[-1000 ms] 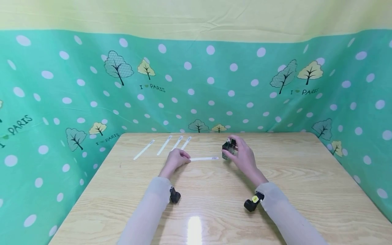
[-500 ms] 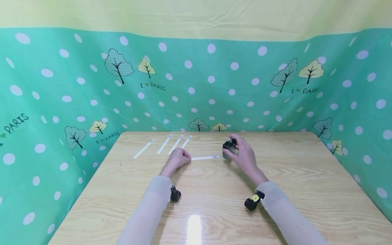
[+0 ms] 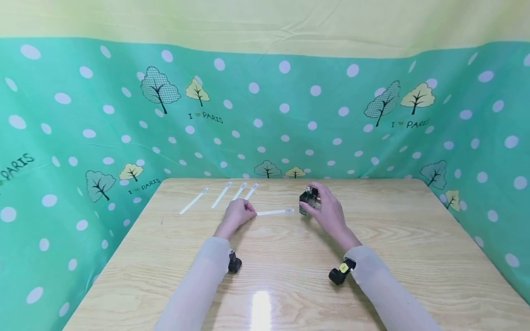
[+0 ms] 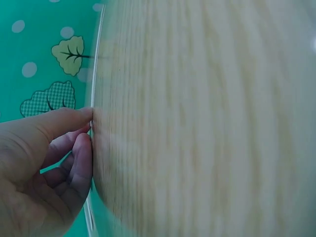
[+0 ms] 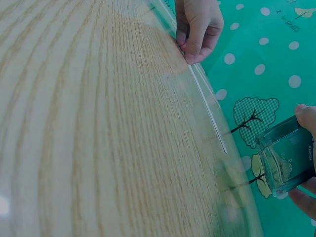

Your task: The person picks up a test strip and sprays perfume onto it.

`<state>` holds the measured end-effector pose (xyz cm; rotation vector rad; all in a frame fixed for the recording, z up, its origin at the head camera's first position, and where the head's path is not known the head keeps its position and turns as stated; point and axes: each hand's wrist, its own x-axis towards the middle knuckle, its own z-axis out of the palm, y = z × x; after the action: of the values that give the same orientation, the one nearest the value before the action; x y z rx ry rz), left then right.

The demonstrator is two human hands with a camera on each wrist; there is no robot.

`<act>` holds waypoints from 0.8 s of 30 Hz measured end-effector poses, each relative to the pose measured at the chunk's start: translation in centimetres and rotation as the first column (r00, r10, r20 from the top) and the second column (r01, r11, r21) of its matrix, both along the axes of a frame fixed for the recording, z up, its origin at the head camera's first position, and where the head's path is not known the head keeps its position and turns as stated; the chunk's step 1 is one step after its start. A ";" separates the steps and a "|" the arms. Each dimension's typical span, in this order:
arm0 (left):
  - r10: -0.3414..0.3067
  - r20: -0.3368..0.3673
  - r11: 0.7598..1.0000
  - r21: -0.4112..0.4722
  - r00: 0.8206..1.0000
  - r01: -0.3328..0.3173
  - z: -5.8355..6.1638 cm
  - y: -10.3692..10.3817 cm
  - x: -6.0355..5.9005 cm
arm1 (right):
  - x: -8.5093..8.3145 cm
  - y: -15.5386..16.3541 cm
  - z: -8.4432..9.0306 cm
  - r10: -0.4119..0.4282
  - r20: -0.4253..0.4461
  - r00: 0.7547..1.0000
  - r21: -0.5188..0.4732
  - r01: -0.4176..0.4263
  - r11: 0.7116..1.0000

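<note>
Strips (image 3: 218,195), four, white, lie fanned on the surface (image 3: 290,276) at far left. Left hand (image 3: 236,214) pinches one end of a fifth strip (image 3: 275,212), held level just above the wood. Strip's free end points at a bottle (image 3: 308,201). Right hand (image 3: 327,209) curls round the clear, upright bottle.

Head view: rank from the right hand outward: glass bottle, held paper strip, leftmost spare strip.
1. glass bottle, in the right hand itself.
2. held paper strip, just left of the bottle, pinched by the left hand.
3. leftmost spare strip, far left of the table.
</note>
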<state>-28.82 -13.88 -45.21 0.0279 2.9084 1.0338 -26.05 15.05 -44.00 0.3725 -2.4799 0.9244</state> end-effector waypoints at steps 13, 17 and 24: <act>-0.021 0.002 0.999 -0.026 1.000 0.021 0.0 0.3 -0.1 | -0.1 -0.1 0.1 -0.003 0.002 1.000 0.003 0.003 1.000; 0.000 0.022 1.000 0.017 1.000 0.000 0.0 0.1 -0.2 | -0.1 -0.1 0.0 -0.009 -0.002 1.000 0.008 0.009 1.000; 0.007 0.028 0.998 0.070 1.000 -0.009 -0.1 -0.6 -0.4 | 0.0 -0.2 0.0 -0.003 -0.002 1.000 0.009 0.003 1.000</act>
<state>-29.22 -14.51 -45.34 0.0053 2.8492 1.1277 -26.10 14.86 -43.96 0.3719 -2.4834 0.9111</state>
